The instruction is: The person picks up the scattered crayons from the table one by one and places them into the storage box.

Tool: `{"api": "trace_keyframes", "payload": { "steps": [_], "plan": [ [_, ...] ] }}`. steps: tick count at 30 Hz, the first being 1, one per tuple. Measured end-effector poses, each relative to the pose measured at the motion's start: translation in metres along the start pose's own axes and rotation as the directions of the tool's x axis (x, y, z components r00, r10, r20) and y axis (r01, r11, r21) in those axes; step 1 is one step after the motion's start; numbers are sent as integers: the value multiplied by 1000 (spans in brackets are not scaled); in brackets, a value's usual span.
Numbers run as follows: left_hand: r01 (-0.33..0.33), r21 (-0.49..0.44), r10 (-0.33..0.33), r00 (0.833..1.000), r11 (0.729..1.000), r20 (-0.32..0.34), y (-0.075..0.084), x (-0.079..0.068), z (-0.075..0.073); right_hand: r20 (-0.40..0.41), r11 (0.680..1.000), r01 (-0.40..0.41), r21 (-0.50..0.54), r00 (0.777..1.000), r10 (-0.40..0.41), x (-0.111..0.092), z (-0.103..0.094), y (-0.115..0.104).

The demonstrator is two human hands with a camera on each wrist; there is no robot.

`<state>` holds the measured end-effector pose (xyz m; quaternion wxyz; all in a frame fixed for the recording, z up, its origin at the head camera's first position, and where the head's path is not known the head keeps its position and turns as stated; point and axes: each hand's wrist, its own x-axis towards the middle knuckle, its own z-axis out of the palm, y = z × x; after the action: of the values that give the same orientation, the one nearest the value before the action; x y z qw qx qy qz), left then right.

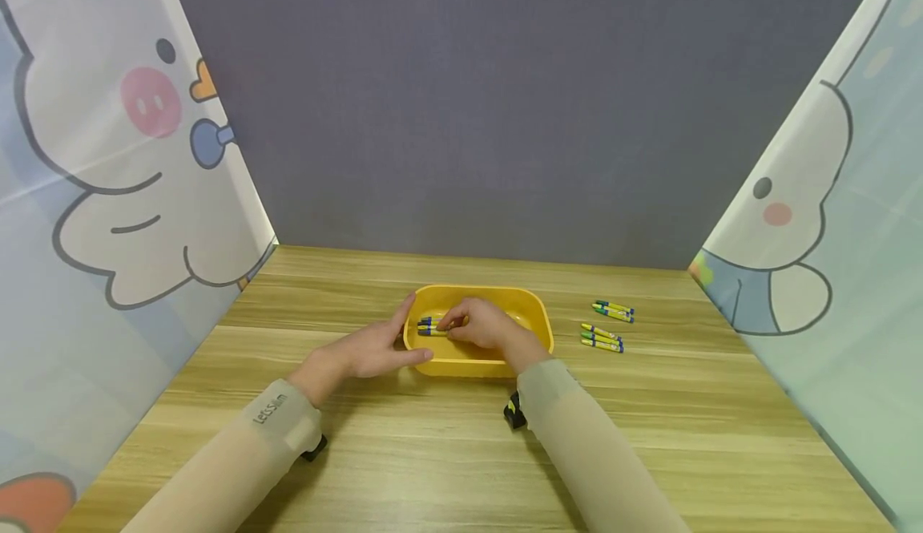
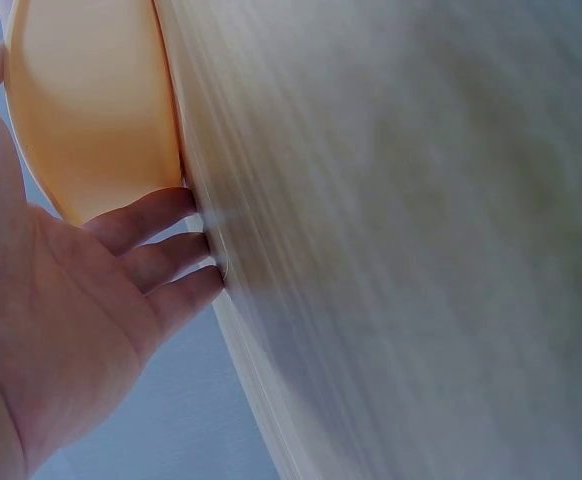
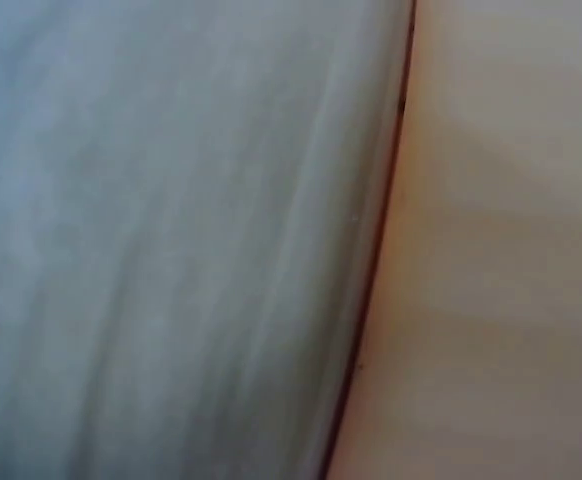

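Note:
A yellow plastic bin sits on the table in the head view. Several yellow crayons with blue ends lie side by side at its left end. My right hand reaches in over the front right rim and pinches a crayon by its right end, fingertips partly covering it. At the bin's left end my left hand is spread, thumb along the front rim and fingers against the outer side. In the left wrist view its fingertips rest low beside the bin. Only the bin wall and tabletop show in the right wrist view.
Right of the bin, three crayons lie together on the wooden table, with a small group of green-tipped crayons behind them. A dark panel stands at the back, and cartoon-printed curtains flank both sides.

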<state>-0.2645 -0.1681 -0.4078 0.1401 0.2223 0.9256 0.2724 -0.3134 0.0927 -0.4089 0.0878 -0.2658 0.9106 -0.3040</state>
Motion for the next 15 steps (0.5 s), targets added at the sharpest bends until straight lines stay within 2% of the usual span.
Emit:
{"api": "trace_keyframes", "payload": {
  "steps": [15],
  "plan": [
    [-18,19,18,1000,1000,-9,0,1,1,-32,1000,7,-18,999,-7,2,-1,0]
  ]
}}
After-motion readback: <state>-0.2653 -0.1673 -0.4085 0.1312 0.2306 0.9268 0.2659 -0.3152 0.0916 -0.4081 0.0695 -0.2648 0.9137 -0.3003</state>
